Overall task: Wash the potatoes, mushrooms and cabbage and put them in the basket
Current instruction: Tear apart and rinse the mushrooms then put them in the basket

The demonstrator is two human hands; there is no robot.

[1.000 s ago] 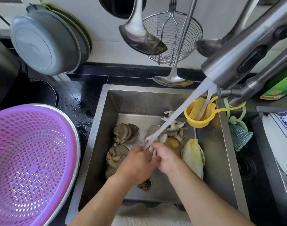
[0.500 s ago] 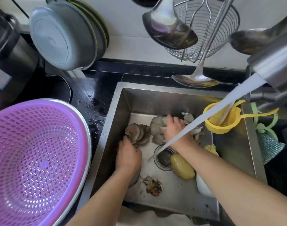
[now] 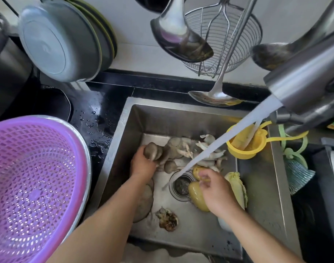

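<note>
The left hand [image 3: 142, 165] has its fingers curled round a grey mushroom cluster [image 3: 152, 151] at the back left of the sink [image 3: 257, 196], clamped on it. The right hand [image 3: 217, 192] hovers over two potatoes [image 3: 195, 196]; its fingers are blurred, loosely bent and slightly apart, and whether they touch the upper potato cannot be told. More mushrooms [image 3: 190, 150] lie heaped just beside the held cluster, with the water stream [image 3: 219, 143] from the tap [image 3: 304, 86] crossing above them down to the drain [image 3: 181, 185]. The cabbage [image 3: 237, 186] lies right of the potatoes, partly hidden by the right wrist. A dark mushroom scrap [image 3: 168, 219] sits near the front. The purple basket [image 3: 33, 186] stands on the desk [image 3: 97, 114] left of the sink. A yellow strainer [image 3: 244, 147] hangs at the sink's right wall; ladles [image 3: 181, 40] and a wire skimmer [image 3: 238, 35] hang above.
</note>
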